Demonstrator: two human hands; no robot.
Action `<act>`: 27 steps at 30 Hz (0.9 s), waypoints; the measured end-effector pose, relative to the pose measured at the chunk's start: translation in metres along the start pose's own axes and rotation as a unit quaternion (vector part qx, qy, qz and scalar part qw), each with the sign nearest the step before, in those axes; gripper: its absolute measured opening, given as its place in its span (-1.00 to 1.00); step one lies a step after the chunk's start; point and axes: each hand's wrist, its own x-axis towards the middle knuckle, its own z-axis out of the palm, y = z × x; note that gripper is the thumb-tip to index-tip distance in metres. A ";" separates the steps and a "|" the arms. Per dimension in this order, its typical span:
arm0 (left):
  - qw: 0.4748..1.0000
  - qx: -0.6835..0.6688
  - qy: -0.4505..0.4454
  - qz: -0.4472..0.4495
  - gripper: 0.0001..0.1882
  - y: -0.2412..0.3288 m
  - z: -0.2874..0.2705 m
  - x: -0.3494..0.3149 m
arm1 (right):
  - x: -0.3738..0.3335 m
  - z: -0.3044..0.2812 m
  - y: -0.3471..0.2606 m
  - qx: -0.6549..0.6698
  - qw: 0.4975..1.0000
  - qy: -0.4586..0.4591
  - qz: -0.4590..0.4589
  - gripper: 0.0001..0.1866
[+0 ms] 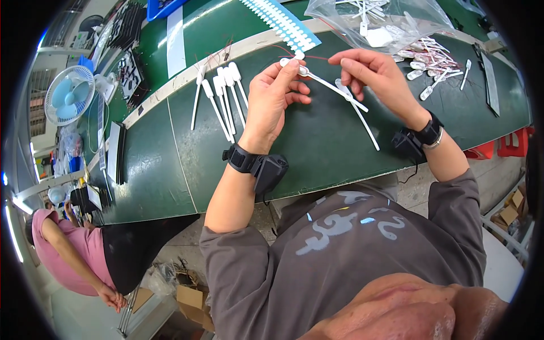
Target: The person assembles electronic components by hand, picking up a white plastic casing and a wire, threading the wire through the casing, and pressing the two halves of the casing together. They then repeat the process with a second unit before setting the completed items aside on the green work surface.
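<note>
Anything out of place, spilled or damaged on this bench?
No damage stands out. What looks untidy is the jumbled heap of white pieces at right, with one stray piece lying apart beyond it, whereas the row of white pieces at left is fairly neat.

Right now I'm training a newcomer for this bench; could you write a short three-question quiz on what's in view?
1. True or false: the left hand holds a long-stemmed white piece.
2. What colour are the blades of the fan: A red, B blue, or C black?
3. Fill in: a black strap goes around each of the person's ____.

Key: 1 true; 2 B; 3 wrists.
</note>
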 end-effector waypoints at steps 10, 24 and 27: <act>0.999 -0.027 0.032 0.031 -0.68 -0.001 -0.002 0.002 | -0.013 0.016 0.000 -0.225 0.971 0.029 -0.068 -0.79; 0.998 -0.033 0.021 0.040 -0.68 -0.003 -0.004 0.001 | -0.016 0.024 0.014 -0.334 0.930 -0.060 -0.145 -0.80; 0.997 0.015 0.037 0.061 -0.70 -0.004 0.000 0.001 | -0.018 0.023 0.021 -0.302 0.937 -0.071 -0.158 -0.80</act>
